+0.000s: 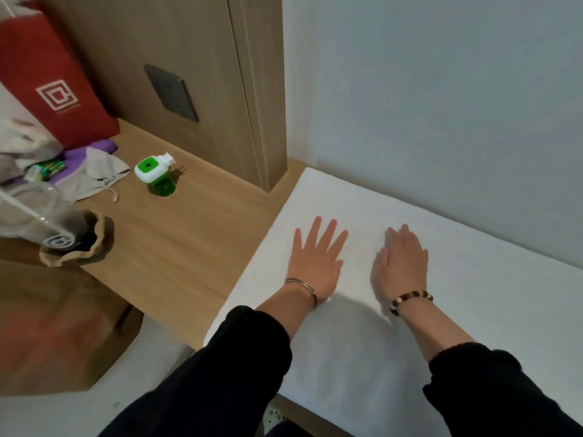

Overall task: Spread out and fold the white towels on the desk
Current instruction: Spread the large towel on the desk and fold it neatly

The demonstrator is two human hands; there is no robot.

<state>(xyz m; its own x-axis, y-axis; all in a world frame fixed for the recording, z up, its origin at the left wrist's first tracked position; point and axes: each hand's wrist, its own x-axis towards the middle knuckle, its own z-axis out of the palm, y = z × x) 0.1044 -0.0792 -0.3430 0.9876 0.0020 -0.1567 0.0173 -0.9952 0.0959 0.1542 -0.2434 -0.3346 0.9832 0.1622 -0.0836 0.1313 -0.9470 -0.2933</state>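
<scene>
**Both palms flat on the opened towel**

The white towel (pixel 410 200) lies opened out on the wooden desk (pixel 176 247). Its far edge sits right against the pale wall (pixel 426 89), and its left edge runs from the desk's near rim back toward the wood panel. Both hands rest on top of it, side by side near that left end. The left hand (pixel 315 260) is flat with its fingers straight and splayed. The right hand (pixel 400 263) is flat too, fingers close together, and neither hand has hold of anything.

The cloth carries on to the right of both hands and out of view. I'd judge its long axis follows the wall, though with the right end cut off I can't be sure. If so, the left hand is nearer the short left edge, the likely one to lift for a fold across.

Bare desk shows to the left. A green-and-white plug-in device (pixel 154 175), a grey cloth (pixel 94 175) and a red bag (pixel 47 83) sit well apart from the towel.
</scene>
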